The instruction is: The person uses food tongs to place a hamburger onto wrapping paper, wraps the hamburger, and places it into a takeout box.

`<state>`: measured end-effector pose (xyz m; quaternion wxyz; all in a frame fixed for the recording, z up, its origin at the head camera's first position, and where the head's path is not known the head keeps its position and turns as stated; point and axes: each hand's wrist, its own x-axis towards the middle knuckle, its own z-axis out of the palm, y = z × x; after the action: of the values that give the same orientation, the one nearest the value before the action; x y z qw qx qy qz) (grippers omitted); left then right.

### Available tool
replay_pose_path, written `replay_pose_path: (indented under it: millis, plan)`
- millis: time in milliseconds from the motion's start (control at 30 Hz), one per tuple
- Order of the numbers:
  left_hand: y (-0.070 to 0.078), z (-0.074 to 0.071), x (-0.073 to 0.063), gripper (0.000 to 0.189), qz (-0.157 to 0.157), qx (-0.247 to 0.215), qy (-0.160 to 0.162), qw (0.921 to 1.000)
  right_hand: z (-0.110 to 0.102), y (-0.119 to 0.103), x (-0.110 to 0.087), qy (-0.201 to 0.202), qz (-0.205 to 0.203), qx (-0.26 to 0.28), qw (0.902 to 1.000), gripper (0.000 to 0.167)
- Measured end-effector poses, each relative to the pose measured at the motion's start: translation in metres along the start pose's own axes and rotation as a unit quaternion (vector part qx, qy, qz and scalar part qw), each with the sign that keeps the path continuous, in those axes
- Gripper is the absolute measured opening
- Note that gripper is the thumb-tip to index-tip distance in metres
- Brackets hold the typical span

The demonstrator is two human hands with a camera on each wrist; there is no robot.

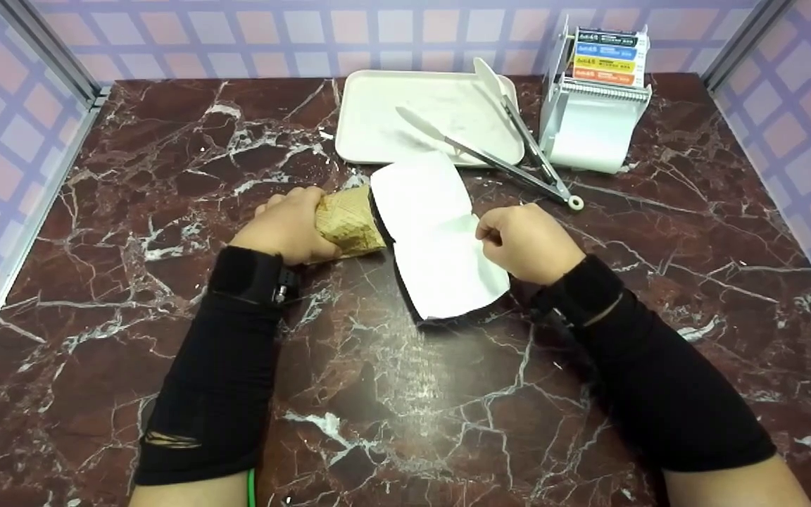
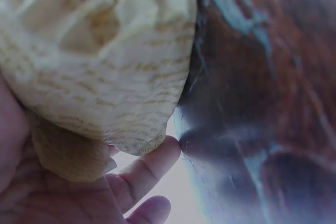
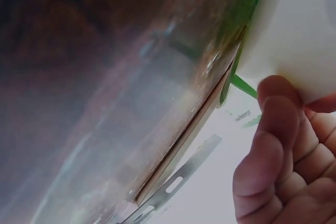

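Observation:
My left hand (image 1: 284, 225) grips a bundle wrapped in crumpled, yellowish printed paper (image 1: 350, 220). In the left wrist view, the wrapper (image 2: 121, 82) fills the upper left, with fingers (image 2: 149, 169) curled beneath it. The bundle's right end meets the left edge of an opened cardboard box (image 1: 441, 274), white inside with a crease across its middle. My right hand (image 1: 526, 243) pinches the box's right edge near that crease. Seen from the right wrist, the curled fingers (image 3: 273, 124) hold a white panel (image 3: 294, 24), and green printing shows on the box's outer side.
Behind the box lies a cream tray (image 1: 370, 144), with metal tongs (image 1: 518, 137) resting partly on it, their ring end toward the right. A dispenser (image 1: 592, 134) with a white roll and coloured labels stands at the back right. Patterned walls (image 1: 293, 35) surround the dark marbled table (image 1: 405, 436).

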<state>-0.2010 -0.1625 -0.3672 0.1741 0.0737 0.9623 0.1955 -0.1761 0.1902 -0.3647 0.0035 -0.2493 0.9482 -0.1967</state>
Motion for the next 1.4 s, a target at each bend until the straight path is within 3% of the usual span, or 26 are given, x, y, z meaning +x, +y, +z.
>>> replay_pose_path:
  millis: [267, 900, 1233, 1400]
  plan:
    - [0.000, 0.000, 0.000, 0.093, -0.001, -0.001, 0.000, 1.0000, -0.002, 0.000, 0.000, -0.004, 0.003, 0.003, 1.0000, 0.020]
    - [0.001, -0.001, -0.001, 0.095, 0.004, -0.003, -0.003, 1.0000, -0.006, 0.001, 0.000, 0.030, -0.016, 0.015, 0.9993, 0.020]
    - [0.002, -0.002, 0.000, 0.091, 0.002, 0.000, -0.008, 1.0000, -0.017, 0.006, -0.002, 0.060, -0.003, 0.031, 0.9977, 0.019]
    - [0.002, -0.002, -0.001, 0.091, -0.001, -0.003, -0.007, 1.0000, -0.012, 0.008, 0.000, 0.042, -0.006, 0.020, 0.9989, 0.020]
